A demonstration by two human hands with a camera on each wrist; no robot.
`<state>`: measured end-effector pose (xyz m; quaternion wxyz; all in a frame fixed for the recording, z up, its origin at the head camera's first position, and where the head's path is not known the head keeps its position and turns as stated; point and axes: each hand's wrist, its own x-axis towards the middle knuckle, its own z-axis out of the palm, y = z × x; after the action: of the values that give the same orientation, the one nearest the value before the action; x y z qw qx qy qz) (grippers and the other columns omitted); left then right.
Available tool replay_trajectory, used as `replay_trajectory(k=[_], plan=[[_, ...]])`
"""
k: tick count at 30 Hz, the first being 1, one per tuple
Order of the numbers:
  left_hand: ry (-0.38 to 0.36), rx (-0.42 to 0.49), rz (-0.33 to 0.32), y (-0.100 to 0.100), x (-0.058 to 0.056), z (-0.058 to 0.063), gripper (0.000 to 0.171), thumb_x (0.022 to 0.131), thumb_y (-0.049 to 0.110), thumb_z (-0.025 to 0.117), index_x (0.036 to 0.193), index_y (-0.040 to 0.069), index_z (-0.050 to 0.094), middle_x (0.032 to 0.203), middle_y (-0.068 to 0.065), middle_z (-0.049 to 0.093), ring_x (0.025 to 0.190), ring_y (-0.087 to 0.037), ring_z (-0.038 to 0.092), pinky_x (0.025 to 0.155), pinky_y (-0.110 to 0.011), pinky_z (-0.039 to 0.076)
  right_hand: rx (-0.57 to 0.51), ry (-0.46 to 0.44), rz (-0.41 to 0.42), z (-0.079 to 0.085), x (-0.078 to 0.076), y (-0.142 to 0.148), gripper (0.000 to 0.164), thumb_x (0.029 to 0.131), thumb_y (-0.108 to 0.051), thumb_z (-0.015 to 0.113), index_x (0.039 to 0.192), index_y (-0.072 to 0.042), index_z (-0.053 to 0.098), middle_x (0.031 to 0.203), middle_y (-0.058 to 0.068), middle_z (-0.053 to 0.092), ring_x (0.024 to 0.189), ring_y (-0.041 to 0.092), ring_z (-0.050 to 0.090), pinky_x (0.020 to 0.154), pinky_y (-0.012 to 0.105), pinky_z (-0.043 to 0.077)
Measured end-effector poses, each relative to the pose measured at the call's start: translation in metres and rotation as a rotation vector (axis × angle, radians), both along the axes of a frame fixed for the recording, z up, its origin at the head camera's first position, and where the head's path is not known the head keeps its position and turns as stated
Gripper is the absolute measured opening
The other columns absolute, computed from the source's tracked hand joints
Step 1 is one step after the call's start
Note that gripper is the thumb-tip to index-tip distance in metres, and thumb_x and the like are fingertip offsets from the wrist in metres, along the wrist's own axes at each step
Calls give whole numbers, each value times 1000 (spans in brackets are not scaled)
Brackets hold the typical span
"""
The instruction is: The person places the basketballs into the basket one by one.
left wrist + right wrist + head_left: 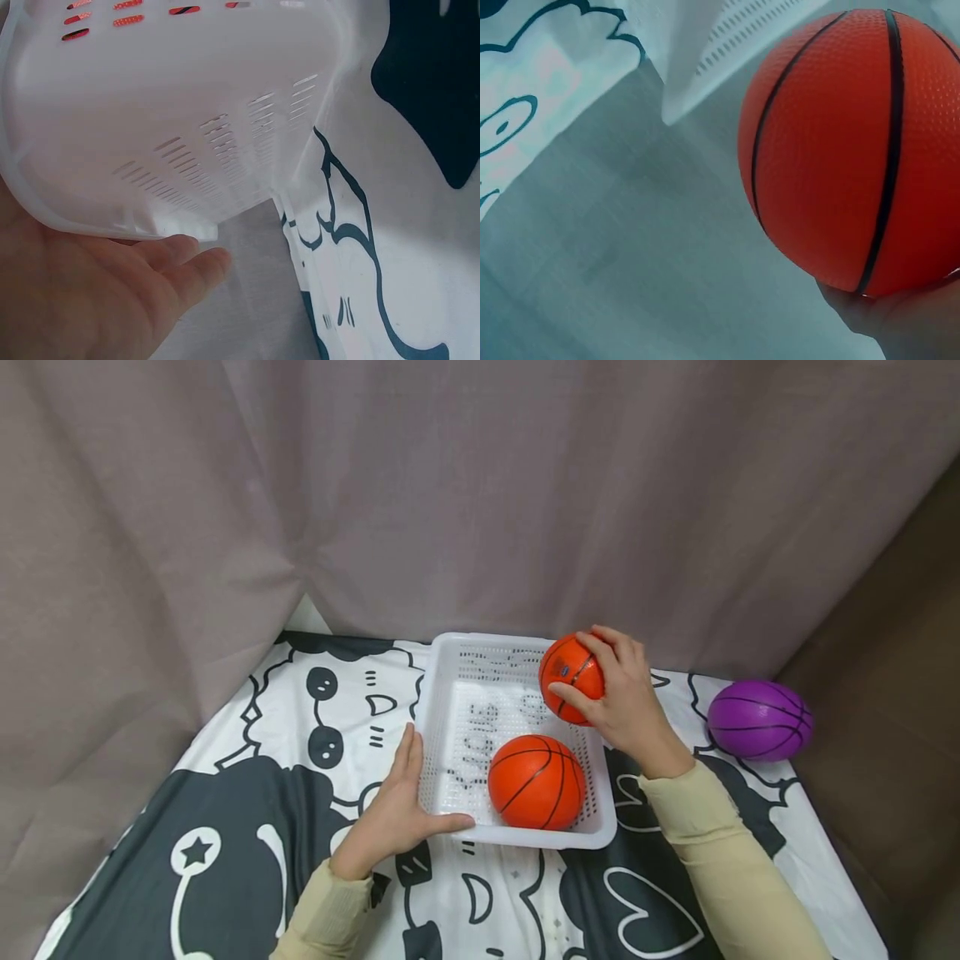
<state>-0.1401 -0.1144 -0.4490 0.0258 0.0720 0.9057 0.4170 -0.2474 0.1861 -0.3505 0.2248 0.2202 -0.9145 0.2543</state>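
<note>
Head view: one orange ball (pixel 537 781) lies in the basket (pixel 442 693), the right hand (pixel 626 702) grips a second ball (pixel 570 678) above its rim, the left hand (pixel 397 806) lies flat-fingered against the basket's side, and the purple ball (pixel 759 719) sits apart on the cloth (pixel 247 793).

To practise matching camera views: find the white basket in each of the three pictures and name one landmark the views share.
Head: white basket sits centre, on the cloth.
Left wrist: its slotted wall fills the upper left, above the left hand.
Right wrist: only a corner shows, top centre.
Shared landmark: the black-and-white cartoon cloth.
</note>
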Motion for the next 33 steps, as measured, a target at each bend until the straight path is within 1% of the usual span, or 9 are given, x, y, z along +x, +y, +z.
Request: replay_trajectory(k=[5,12,17,20,22,24,27,31,33], plan=[[-5,9,2,0,-1,-1,143,55,69,83,156,8,0,160,5,-18,142,-32,25,107,-45,36,36,-22,27,-9,-8,-9,76,79,-43,79,141,-13,48,148,11,33,132,34,28,85,55,50],[-12,25,11,2,-1,-2,140,57,61,86,156,9,1,161,3,-17,141,-33,26,106,-48,37,69,-21,82,-21,-18,-16,75,79,-45,79,139,-12,48,147,14,35,130,35,29,84,54,49],[-9,22,0,3,-3,-4,141,57,65,84,156,9,1,161,4,-16,141,-32,26,107,-46,36,80,-79,90,-26,-23,-20,74,80,-46,78,139,-13,48,148,14,33,130,36,29,83,55,51],[-3,-5,0,3,-3,-3,142,56,71,80,156,8,1,161,3,-15,141,-30,26,108,-45,35,82,-124,95,-30,-26,-23,74,80,-47,77,139,-13,48,147,14,33,129,36,29,83,56,51],[1,-14,5,2,-2,-2,142,56,72,80,156,8,1,161,3,-15,142,-30,25,108,-45,34,85,-160,98,-33,-28,-25,75,81,-48,76,140,-13,47,148,14,32,129,36,29,83,55,51],[9,-18,11,2,-2,-1,141,57,70,81,156,8,2,162,2,-15,142,-31,25,108,-46,34,97,-195,100,-36,-31,-28,76,81,-50,75,141,-14,46,148,13,31,128,35,30,83,55,52],[-6,-17,21,1,-2,-1,140,58,66,83,156,10,0,161,5,-17,142,-30,23,109,-46,34,132,-233,106,-42,-35,-30,77,81,-52,74,142,-16,45,149,12,30,128,34,31,84,54,52],[-28,-16,25,1,-1,-1,139,59,60,86,156,13,-2,159,10,-19,144,-28,20,110,-44,31,162,-252,102,-47,-39,-32,77,81,-54,74,142,-17,45,149,11,31,127,33,32,84,56,51],[-22,-15,25,1,-1,-2,138,60,59,86,156,12,-1,160,9,-18,144,-28,19,111,-45,30,168,-258,102,-49,-40,-32,77,80,-54,74,141,-17,46,148,11,31,126,33,33,85,56,50]])
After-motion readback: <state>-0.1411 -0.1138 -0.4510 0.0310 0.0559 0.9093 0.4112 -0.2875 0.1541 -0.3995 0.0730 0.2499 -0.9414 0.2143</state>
